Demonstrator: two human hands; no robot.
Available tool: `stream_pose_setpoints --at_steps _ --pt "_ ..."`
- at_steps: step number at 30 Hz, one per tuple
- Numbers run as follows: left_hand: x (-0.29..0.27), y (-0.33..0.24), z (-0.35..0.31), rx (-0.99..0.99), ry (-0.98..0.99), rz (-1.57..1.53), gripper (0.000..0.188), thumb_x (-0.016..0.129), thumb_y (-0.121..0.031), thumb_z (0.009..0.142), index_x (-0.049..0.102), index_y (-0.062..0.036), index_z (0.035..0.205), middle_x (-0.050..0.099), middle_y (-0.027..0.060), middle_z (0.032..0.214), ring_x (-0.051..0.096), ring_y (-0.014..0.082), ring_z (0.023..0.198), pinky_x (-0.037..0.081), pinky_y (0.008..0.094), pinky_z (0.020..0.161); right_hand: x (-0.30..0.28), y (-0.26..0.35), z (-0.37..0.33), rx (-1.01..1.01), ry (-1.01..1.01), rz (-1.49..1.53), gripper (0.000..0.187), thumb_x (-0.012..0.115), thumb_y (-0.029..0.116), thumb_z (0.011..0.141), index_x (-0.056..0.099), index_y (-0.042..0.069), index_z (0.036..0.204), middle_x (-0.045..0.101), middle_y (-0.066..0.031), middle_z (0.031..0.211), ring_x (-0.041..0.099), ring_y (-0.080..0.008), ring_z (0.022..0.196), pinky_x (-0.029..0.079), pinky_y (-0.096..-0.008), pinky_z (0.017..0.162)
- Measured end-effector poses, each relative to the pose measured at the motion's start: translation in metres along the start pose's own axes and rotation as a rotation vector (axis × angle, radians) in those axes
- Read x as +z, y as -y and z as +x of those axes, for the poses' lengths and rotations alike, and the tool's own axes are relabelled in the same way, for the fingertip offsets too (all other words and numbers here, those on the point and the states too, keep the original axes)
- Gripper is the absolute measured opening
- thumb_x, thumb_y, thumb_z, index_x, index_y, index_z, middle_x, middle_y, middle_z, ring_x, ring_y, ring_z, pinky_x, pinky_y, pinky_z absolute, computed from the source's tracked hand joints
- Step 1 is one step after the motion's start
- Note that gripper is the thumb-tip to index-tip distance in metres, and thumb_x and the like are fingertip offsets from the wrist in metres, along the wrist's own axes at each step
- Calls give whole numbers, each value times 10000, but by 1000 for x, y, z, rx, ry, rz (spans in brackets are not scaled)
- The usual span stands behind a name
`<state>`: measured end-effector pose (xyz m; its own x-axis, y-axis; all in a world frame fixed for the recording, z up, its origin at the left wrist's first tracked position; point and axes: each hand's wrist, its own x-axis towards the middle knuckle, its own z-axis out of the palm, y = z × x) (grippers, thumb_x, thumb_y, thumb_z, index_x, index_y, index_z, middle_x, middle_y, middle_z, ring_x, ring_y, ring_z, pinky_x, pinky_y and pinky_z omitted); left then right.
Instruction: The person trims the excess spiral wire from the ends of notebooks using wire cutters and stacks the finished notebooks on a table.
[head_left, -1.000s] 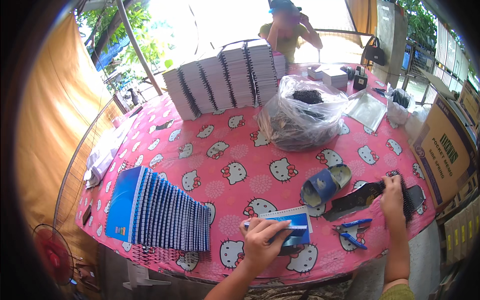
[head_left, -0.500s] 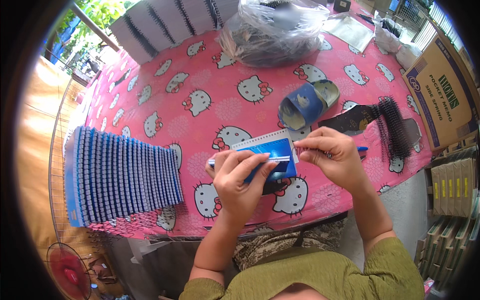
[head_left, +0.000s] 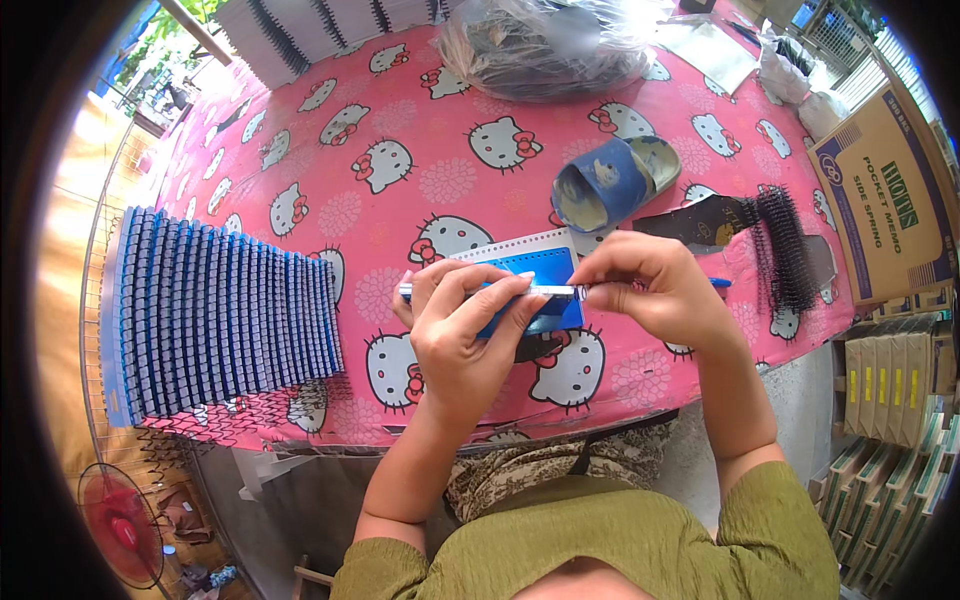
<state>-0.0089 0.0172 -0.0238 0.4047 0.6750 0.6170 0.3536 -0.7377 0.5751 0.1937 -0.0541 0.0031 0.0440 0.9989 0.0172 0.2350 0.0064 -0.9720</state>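
Observation:
My left hand (head_left: 450, 325) is closed around a small memo pad (head_left: 553, 291), holding it edge-up so that its narrow spine faces me. At the pad's right end my right hand (head_left: 655, 290) pinches a thin wire spiral, mostly hidden by the fingers, against the edge. Beneath the hands lie more blue-covered memo sheets (head_left: 545, 264) with a row of punched holes along the far edge. To the left stands a long row of blue spiral-bound memo pads (head_left: 225, 310). A bunch of dark wire spirals (head_left: 785, 250) lies to the right.
A blue slipper (head_left: 605, 190) sits beyond my right hand, near a blue pen (head_left: 719, 283). A plastic bag of dark contents (head_left: 545, 60) and white spiral-bound stacks (head_left: 290, 35) stand at the back. A carton (head_left: 880, 195) is at the right edge of the pink tablecloth (head_left: 400, 215).
My right hand has brought the wire spiral to the right end of the pad's edge. The left hand has turned the pad a little more level. The whole view has shifted slightly.

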Motion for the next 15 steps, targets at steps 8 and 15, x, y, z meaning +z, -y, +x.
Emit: stream_pose_setpoints --at_steps 8,15 --pt "-2 -3 1 8 1 33 225 829 -107 689 757 -78 900 689 41 864 585 236 916 432 368 830 14 1 -2 -304 -150 -373 201 707 89 827 594 12 975 612 -105 869 634 -255 765 494 -356 669" --pt "-4 0 -1 24 18 12 280 826 -89 672 756 -108 942 686 35 867 581 229 900 430 365 814 24 7 -2 -255 -152 -441 223 755 70 778 615 12 942 577 -105 852 582 -224 763 474 -329 680"
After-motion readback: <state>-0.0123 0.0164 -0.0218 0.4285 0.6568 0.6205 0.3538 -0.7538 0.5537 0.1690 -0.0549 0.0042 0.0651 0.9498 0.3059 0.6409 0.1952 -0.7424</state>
